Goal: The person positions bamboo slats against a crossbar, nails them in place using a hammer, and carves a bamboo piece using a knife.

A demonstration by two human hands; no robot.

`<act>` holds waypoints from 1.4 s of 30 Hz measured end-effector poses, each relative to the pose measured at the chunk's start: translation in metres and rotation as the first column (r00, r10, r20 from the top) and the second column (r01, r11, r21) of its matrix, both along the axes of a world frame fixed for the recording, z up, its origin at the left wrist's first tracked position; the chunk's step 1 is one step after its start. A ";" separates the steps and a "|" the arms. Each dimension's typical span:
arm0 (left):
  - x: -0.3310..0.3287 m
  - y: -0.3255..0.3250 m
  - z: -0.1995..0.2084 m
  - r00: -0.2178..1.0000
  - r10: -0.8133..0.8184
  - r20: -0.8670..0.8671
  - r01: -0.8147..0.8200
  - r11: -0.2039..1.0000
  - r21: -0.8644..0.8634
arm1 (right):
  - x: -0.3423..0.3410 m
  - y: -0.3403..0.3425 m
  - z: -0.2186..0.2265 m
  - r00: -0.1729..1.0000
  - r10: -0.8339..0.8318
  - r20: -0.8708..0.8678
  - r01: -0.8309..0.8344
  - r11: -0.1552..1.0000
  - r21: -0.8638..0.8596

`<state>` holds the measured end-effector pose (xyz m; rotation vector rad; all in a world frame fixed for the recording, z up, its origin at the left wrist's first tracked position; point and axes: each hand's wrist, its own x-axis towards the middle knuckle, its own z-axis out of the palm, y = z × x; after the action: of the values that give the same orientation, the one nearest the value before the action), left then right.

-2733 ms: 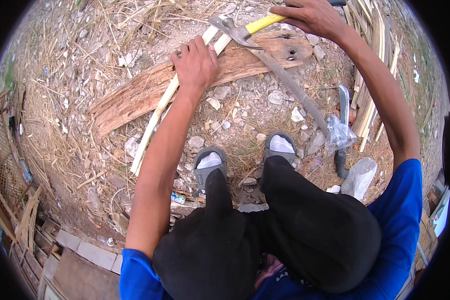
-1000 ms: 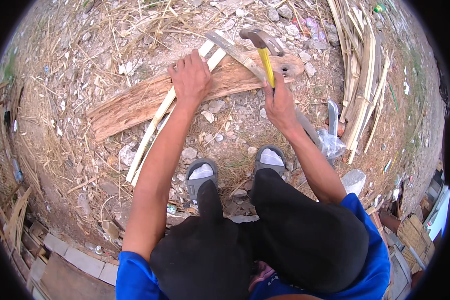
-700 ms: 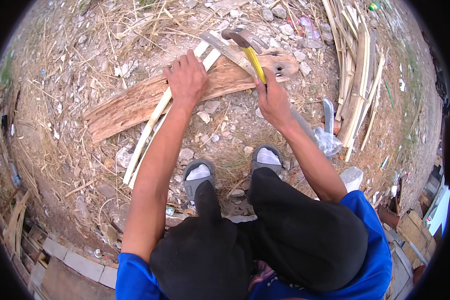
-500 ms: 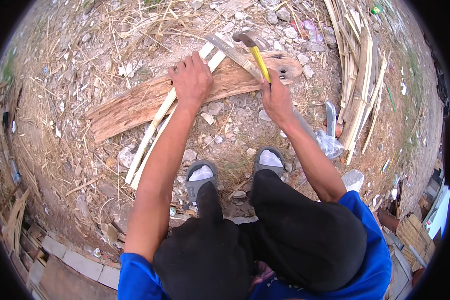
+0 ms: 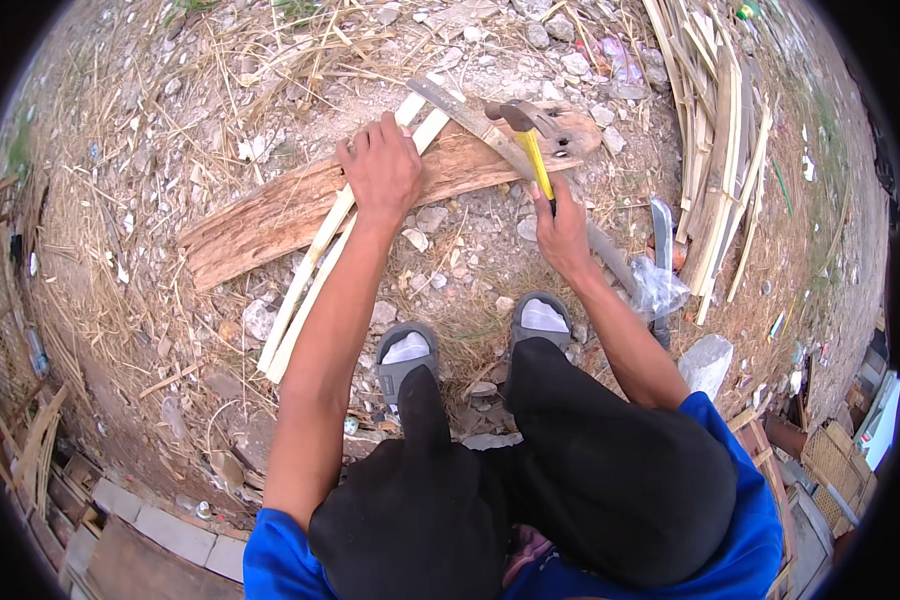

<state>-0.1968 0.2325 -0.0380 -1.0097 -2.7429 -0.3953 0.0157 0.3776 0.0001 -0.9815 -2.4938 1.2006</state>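
Note:
My left hand [image 5: 382, 175] is closed over two pale wooden strips [image 5: 315, 268], pressing them down across a weathered plank [image 5: 255, 225] on the ground. A flat greyish strip [image 5: 475, 122] crosses the pale strips near their far ends and slants down right over the plank, passing behind my right hand. Wrapped around the handle of a claw hammer [image 5: 536, 160] with a yellow shaft is my right hand [image 5: 565, 228]. The hammer's head hangs just above the plank's right part, beside the greyish strip. Whether a nail is there cannot be made out.
To the right lies a pile of split wooden strips [image 5: 720, 150]. Nearer me are a long blade [image 5: 662, 235] and a clear plastic bag [image 5: 658, 290]. Stones and dry straw cover the ground. My sandalled feet [image 5: 407, 352] stand close in front of the plank.
My right hand has come nearer and slightly right, bringing the hammer lower, with its head closer to the plank's right end. My left hand stays on the pale strips.

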 end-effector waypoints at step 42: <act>0.007 0.002 0.002 0.999 -0.023 -0.044 0.021 0.998 -0.059 | -0.038 -0.008 0.032 0.841 0.097 -0.532 -0.018 0.988 0.151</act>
<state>-0.1896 0.2349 -0.0362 -1.0509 -2.7201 -0.2936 -0.0223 0.3696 0.0323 -0.4453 -2.1238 1.1061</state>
